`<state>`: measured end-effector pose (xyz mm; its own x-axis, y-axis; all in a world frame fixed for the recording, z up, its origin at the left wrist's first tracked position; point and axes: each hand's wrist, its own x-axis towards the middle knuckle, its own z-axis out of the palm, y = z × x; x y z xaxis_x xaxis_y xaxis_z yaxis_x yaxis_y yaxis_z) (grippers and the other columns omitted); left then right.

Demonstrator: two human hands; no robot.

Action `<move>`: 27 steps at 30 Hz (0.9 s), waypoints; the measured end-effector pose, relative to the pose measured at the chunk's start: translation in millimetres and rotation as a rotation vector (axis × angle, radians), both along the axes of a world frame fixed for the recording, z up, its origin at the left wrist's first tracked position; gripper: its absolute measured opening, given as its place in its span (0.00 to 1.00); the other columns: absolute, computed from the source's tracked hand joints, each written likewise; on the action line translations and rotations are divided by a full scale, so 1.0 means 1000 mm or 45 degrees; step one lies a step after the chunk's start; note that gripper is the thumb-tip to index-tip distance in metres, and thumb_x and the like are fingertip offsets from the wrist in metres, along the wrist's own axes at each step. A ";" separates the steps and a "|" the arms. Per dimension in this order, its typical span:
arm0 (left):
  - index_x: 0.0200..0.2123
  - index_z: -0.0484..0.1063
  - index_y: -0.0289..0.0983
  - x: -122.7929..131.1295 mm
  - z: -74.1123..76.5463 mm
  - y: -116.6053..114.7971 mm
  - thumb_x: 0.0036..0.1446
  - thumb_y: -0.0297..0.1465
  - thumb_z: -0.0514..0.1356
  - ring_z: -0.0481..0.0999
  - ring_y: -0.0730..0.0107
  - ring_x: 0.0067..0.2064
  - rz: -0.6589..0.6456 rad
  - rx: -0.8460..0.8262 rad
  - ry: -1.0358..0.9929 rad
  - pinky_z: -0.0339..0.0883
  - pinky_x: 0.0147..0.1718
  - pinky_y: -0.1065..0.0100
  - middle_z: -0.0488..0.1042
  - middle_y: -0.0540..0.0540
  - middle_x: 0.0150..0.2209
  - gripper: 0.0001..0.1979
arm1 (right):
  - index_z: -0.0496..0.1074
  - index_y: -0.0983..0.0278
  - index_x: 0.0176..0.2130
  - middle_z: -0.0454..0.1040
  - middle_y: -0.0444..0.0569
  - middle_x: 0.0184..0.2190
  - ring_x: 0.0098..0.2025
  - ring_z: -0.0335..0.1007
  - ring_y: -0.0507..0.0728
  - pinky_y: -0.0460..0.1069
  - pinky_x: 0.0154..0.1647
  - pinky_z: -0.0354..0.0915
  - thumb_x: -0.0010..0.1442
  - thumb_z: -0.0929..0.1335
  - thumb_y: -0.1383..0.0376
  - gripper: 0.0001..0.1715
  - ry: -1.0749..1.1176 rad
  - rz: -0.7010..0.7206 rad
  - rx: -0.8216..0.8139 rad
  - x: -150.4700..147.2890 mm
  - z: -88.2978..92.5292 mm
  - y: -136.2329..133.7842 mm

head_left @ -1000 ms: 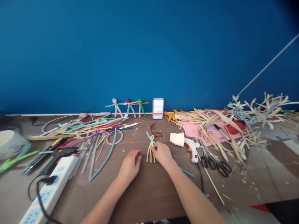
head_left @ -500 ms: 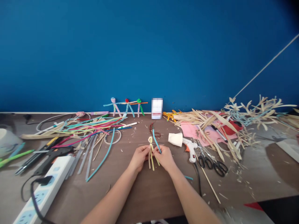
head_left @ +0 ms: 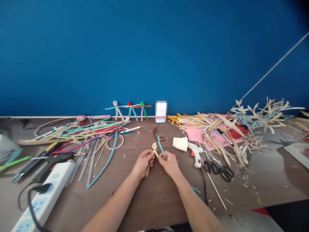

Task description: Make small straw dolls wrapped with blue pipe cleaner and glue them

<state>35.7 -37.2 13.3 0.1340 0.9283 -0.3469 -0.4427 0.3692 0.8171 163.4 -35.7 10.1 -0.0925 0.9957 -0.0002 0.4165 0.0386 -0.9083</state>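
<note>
Yellow pipe-cleaner loop is held up over the desk between both hands, its stem clenched in the fingers of the left hand; the right hand grasps a teal pipe cleaner just beside it. Paper cup and glue gun lie to the right.

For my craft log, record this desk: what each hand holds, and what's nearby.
left hand: holds yellow looped pipe cleaner
right hand: holds blue pipe cleaner
nearby: brown bead string, paper cup, white glue gun
further: three pipe-cleaner figures, power strip
</note>
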 end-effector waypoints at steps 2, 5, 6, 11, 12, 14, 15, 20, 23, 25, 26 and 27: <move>0.22 0.61 0.34 -0.001 0.001 0.000 0.39 0.35 0.62 0.47 0.88 0.12 -0.005 -0.014 -0.006 0.38 0.11 0.80 0.56 0.59 0.14 0.13 | 0.65 0.66 0.20 0.55 0.38 0.13 0.17 0.48 0.47 0.41 0.18 0.49 0.46 0.63 0.64 0.08 0.000 -0.005 -0.006 -0.001 0.001 -0.001; 0.22 0.60 0.34 -0.002 0.003 -0.001 0.38 0.36 0.62 0.44 0.88 0.12 -0.004 -0.027 0.000 0.33 0.11 0.79 0.52 0.60 0.13 0.14 | 0.66 0.66 0.20 0.54 0.37 0.13 0.17 0.48 0.46 0.41 0.18 0.49 0.45 0.63 0.64 0.08 0.002 -0.007 -0.014 -0.001 0.002 -0.002; 0.22 0.60 0.34 -0.002 0.004 -0.001 0.38 0.36 0.62 0.43 0.88 0.12 0.004 -0.028 0.003 0.33 0.11 0.79 0.51 0.61 0.13 0.14 | 0.66 0.66 0.20 0.54 0.37 0.13 0.17 0.47 0.46 0.41 0.18 0.49 0.46 0.63 0.64 0.08 0.004 -0.008 -0.017 -0.002 0.002 -0.003; 0.22 0.60 0.35 -0.001 0.004 -0.002 0.39 0.36 0.62 0.43 0.88 0.12 0.054 -0.022 0.017 0.33 0.12 0.79 0.50 0.61 0.13 0.14 | 0.70 0.67 0.26 0.58 0.38 0.14 0.17 0.51 0.47 0.42 0.19 0.51 0.47 0.64 0.62 0.10 0.037 -0.013 0.029 -0.002 -0.002 -0.005; 0.23 0.61 0.35 -0.001 0.004 -0.002 0.39 0.36 0.62 0.44 0.88 0.12 0.059 -0.023 0.021 0.33 0.12 0.79 0.51 0.61 0.13 0.14 | 0.71 0.67 0.28 0.60 0.39 0.15 0.18 0.53 0.48 0.42 0.20 0.53 0.48 0.64 0.61 0.11 0.051 -0.001 0.044 -0.002 -0.002 -0.005; 0.23 0.61 0.34 -0.001 0.004 -0.002 0.38 0.36 0.62 0.44 0.88 0.12 0.063 -0.026 0.028 0.33 0.12 0.79 0.51 0.61 0.13 0.14 | 0.72 0.67 0.31 0.65 0.42 0.18 0.21 0.58 0.49 0.43 0.23 0.56 0.50 0.64 0.60 0.13 0.077 0.036 0.094 -0.002 -0.002 -0.005; 0.23 0.61 0.34 -0.001 0.003 -0.002 0.38 0.36 0.62 0.44 0.88 0.12 0.063 -0.026 0.031 0.34 0.12 0.79 0.51 0.61 0.13 0.14 | 0.73 0.66 0.30 0.67 0.44 0.20 0.23 0.60 0.50 0.43 0.25 0.58 0.51 0.63 0.61 0.13 0.079 0.059 0.130 -0.002 -0.002 -0.005; 0.24 0.64 0.33 0.000 0.002 -0.002 0.39 0.36 0.63 0.47 0.88 0.12 0.063 -0.006 0.050 0.36 0.12 0.79 0.55 0.59 0.14 0.13 | 0.73 0.66 0.27 0.70 0.45 0.22 0.26 0.63 0.52 0.44 0.28 0.59 0.54 0.61 0.61 0.16 0.038 0.117 0.190 -0.002 -0.001 -0.006; 0.24 0.65 0.33 0.001 0.002 -0.002 0.38 0.35 0.63 0.50 0.87 0.13 0.079 0.017 0.065 0.40 0.12 0.79 0.59 0.57 0.15 0.13 | 0.72 0.66 0.29 0.70 0.44 0.22 0.25 0.64 0.52 0.43 0.26 0.59 0.55 0.60 0.61 0.15 0.087 0.129 0.111 -0.003 -0.003 -0.007; 0.24 0.65 0.32 0.002 0.002 -0.002 0.37 0.35 0.64 0.52 0.86 0.14 0.095 0.029 0.077 0.43 0.12 0.79 0.61 0.56 0.15 0.14 | 0.71 0.67 0.30 0.70 0.44 0.22 0.24 0.64 0.51 0.43 0.25 0.59 0.55 0.60 0.61 0.15 0.105 0.134 0.069 -0.003 -0.004 -0.008; 0.24 0.66 0.32 0.002 0.002 -0.002 0.36 0.35 0.64 0.53 0.86 0.14 0.104 0.033 0.082 0.44 0.12 0.79 0.62 0.55 0.16 0.14 | 0.71 0.67 0.30 0.70 0.44 0.22 0.24 0.65 0.51 0.43 0.24 0.59 0.55 0.60 0.61 0.15 0.100 0.131 0.066 -0.004 -0.004 -0.009; 0.24 0.66 0.32 0.003 0.002 -0.002 0.36 0.35 0.64 0.54 0.85 0.14 0.114 0.034 0.085 0.45 0.12 0.78 0.63 0.55 0.16 0.14 | 0.71 0.67 0.30 0.70 0.45 0.22 0.24 0.65 0.51 0.43 0.25 0.60 0.55 0.60 0.61 0.15 0.087 0.122 0.081 -0.004 -0.003 -0.009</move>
<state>38.3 -39.4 15.3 0.0273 0.9447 -0.3269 -0.4172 0.3080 0.8551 159.1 -44.7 6.7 -0.1852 0.9800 0.0722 0.3450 0.1337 -0.9290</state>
